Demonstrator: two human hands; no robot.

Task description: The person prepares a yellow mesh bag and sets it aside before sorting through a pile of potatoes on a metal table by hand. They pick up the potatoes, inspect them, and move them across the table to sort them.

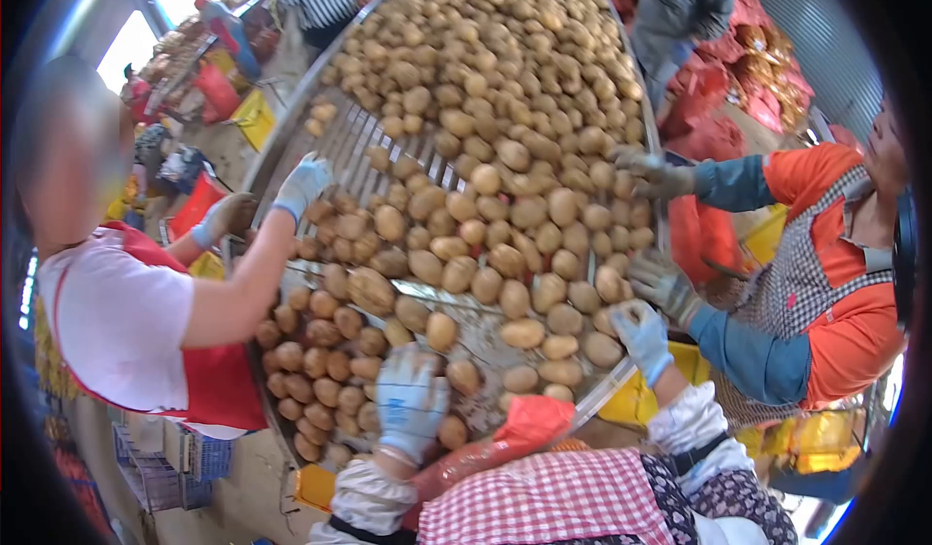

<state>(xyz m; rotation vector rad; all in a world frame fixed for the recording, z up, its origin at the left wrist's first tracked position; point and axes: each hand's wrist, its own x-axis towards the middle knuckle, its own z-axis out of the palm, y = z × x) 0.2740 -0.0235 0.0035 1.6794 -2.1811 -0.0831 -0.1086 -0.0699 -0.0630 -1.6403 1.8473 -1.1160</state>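
Observation:
My left hand (413,399), in a pale blue and white glove, reaches over the potatoes at the near end of a metal sorting table (476,336). Its fingers point forward, apart, with the back of the hand up; their tips touch or hover just above the potatoes. One potato (464,377) lies just right of it. My right hand (641,336), gloved alike, is at the table's right rim, fingers apart, close to a potato (603,350). I see nothing held in it. Reddish-brown potatoes (316,362) are grouped left of my left hand.
A large heap of potatoes (505,69) covers the far table. A co-worker's gloved hand (304,184) works from the left; another co-worker's gloved hands (663,283) reach in from the right. A red plastic bag (534,419) hangs at the near edge. Yellow crates (636,399) stand below.

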